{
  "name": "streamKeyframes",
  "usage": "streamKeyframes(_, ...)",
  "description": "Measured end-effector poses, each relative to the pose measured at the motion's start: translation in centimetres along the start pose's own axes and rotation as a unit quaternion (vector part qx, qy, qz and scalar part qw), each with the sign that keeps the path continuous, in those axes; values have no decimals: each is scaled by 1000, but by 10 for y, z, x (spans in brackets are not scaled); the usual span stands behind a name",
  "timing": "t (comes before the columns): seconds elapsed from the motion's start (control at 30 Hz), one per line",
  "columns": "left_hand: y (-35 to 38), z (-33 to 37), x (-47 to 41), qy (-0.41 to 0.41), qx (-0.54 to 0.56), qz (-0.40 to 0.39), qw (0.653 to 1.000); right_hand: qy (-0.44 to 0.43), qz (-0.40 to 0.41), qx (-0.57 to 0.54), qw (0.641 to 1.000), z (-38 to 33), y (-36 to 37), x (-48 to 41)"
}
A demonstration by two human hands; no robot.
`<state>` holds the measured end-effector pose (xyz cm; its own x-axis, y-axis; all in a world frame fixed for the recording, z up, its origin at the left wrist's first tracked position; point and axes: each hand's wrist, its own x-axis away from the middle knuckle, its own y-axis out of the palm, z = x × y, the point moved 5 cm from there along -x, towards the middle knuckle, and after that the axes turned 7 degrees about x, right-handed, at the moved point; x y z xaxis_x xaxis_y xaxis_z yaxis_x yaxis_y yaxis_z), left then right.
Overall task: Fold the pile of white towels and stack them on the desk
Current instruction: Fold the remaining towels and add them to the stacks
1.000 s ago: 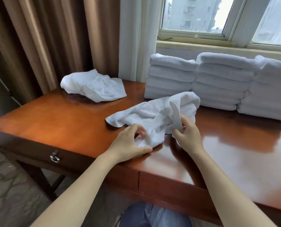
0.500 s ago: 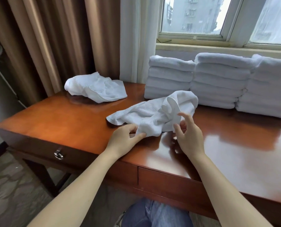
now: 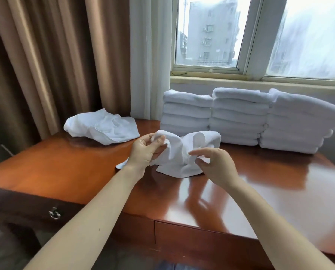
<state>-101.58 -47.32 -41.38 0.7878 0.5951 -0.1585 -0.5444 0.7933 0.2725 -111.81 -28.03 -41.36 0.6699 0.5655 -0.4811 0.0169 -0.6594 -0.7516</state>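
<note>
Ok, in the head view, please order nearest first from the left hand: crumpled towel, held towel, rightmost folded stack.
1. held towel, pinched by the left hand
2. crumpled towel, behind it, to the left
3. rightmost folded stack, far right at the back

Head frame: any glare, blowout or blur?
Head view: right window pane blown out; daylight glare on the desk beside the right hand; both hands slightly motion-blurred, left hand gripping the towel; folded stacks sharp; wide-angle tilts the curtain.

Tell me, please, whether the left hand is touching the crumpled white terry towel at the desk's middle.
Touching. The head view shows the left hand pinching a raised corner of the crumpled white terry towel between thumb and fingers.
</note>
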Motion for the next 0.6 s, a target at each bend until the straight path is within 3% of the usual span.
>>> streamKeyframes(0.37,48,67,-28,7,-78,-58,995,-46,83,-76,993,-33,-85,-60)
streamKeyframes(0.6,77,117,-43,84,-110,-72,988,-86,94,-186,974,-70,-129,-90)
